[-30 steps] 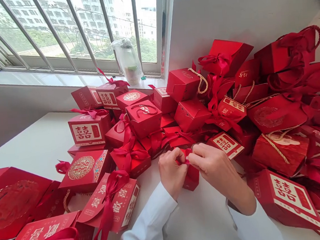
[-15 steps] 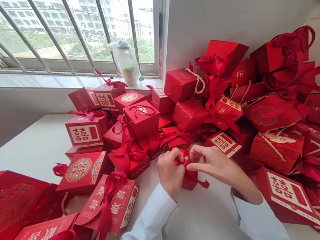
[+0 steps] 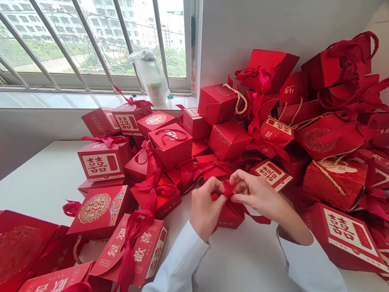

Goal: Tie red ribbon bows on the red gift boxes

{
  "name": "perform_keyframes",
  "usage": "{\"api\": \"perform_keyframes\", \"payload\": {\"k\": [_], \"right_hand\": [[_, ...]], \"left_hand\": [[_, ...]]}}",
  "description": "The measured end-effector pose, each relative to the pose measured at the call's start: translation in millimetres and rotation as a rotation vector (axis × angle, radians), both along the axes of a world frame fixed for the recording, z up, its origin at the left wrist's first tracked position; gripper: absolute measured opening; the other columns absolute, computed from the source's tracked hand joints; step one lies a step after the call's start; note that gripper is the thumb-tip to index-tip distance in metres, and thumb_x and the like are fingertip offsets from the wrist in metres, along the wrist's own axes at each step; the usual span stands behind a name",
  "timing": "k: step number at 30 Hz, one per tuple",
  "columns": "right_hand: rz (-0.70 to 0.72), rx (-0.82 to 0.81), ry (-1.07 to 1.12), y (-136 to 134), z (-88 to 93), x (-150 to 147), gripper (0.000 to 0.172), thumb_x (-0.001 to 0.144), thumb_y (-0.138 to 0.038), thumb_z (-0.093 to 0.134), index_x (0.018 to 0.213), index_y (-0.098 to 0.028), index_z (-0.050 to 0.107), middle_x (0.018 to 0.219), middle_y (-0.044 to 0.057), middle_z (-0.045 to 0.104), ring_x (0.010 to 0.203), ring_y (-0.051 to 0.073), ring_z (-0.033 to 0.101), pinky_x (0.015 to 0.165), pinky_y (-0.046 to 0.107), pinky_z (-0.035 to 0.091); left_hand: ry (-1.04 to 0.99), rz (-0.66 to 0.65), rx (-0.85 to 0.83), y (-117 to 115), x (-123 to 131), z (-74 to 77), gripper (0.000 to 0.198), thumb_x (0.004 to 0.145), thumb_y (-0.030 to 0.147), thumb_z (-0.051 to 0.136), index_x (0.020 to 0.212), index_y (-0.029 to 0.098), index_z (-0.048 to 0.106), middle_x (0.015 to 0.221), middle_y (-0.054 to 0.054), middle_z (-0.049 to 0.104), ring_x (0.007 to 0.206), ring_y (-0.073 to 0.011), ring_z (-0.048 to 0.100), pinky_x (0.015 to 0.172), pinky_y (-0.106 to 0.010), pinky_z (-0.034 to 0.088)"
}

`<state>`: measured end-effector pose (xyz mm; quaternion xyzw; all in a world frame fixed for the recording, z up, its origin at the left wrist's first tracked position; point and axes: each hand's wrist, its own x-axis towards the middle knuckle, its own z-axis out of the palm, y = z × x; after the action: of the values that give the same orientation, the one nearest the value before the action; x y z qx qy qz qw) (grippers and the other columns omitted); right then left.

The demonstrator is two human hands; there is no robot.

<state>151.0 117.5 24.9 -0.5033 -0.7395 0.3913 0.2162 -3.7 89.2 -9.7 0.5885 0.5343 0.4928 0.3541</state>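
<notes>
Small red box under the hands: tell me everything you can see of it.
The small red box looks like glossy red card, with angled faces and no printing visible on the sides that show. It sits on the white table, its top mostly hidden by the left hand and right hand, which pinch a red ribbon gathered on top. One ribbon tail runs off to the right.

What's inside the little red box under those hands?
The small red paper gift box is closed, so its inside is hidden. Only red satin ribbon shows on top, pinched by the fingers.
</notes>
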Motion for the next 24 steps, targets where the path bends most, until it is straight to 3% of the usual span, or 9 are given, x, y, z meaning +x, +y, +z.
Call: {"api": "perform_keyframes", "payload": {"k": [3,9,13,16,20,24], "right_hand": [[-0.019,0.065,-0.036,1,-2.1,-2,0.016,0.072,-0.02,0.055,0.088,-0.021,0.055,0.072,-0.003,0.066,0.064,0.015,0.056,0.063,0.026,0.038],[0.022,0.105,-0.072,0,-3.0,-6,0.026,0.073,-0.016,0.051,0.097,-0.023,0.057,0.068,-0.005,0.064,0.061,0.014,0.054,0.056,0.023,0.034],[0.005,0.174,-0.13,-1,-3.9,-9,0.03,0.075,-0.016,0.05,0.103,-0.025,0.06,0.069,-0.004,0.064,0.062,0.015,0.055,0.058,0.024,0.035],[0.02,0.17,-0.112,-1,-3.5,-10,0.024,0.077,-0.019,0.052,0.097,-0.025,0.064,0.076,-0.001,0.068,0.069,0.017,0.06,0.064,0.026,0.039],[0.039,0.152,-0.088,0,-1.7,-10,0.019,0.077,-0.02,0.053,0.088,-0.023,0.067,0.081,0.001,0.07,0.074,0.019,0.062,0.069,0.027,0.042],[0.07,0.123,-0.06,0,-1.2,-9,0.02,0.077,-0.018,0.052,0.088,-0.022,0.068,0.08,0.0,0.071,0.072,0.018,0.062,0.068,0.026,0.042]], "left_hand": [[-0.033,-0.095,-0.001,4,-5,-2.0,0.005,0.077,0.02,0.059,0.073,0.018,0.057,0.074,0.001,0.064,0.07,-0.012,0.059,0.068,-0.021,0.046],[-0.007,-0.176,0.004,5,-12,-1.6,0.007,0.077,0.013,0.056,0.08,0.019,0.056,0.082,0.001,0.065,0.078,-0.0126,0.061,0.074,-0.022,0.046],[0.046,-0.209,-0.067,4,-18,6.5,0.008,0.086,0.02,0.047,0.09,0.02,0.054,0.07,0.004,0.062,0.058,-0.0095,0.051,0.056,-0.02,0.039],[0.046,-0.213,-0.093,5,-22,9.0,0.012,0.089,0.022,0.042,0.093,0.02,0.053,0.058,0.006,0.053,0.049,-0.0088,0.04,0.047,-0.019,0.031],[0.029,-0.248,-0.058,6,-23,5.9,0.015,0.084,0.013,0.044,0.093,0.02,0.055,0.067,0.004,0.062,0.059,-0.0097,0.052,0.052,-0.017,0.037],[-0.02,-0.267,-0.05,9,-23,1.8,0.018,0.079,0.009,0.047,0.089,0.018,0.058,0.079,-0.001,0.068,0.075,-0.0124,0.063,0.066,-0.019,0.047]]}}
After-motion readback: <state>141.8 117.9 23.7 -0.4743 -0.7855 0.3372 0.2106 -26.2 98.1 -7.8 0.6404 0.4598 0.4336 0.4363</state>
